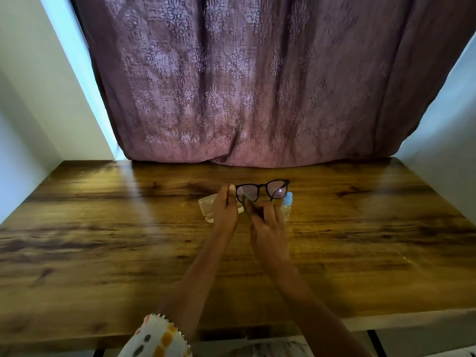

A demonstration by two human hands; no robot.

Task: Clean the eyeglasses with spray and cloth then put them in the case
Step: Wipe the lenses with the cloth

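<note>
Dark-framed glasses (pixel 262 189) held above the table (pixel 103 228), pinched at one end by left hand (pixel 226 207); cloth (pixel 247 205) pressed to the near lens by right hand (pixel 268 228); risked twisting the frame, or knocking the spray (pixel 287 204) and case (pixel 207 205) just beneath.

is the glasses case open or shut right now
Open: the case on the table shows a pale hollow tray, partly hidden behind the left hand.

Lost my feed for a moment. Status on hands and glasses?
Left hand holds eyeglasses by one end. Right hand presses cloth to lens. Case open, spray bottle behind hands. Nothing blocking.
</note>
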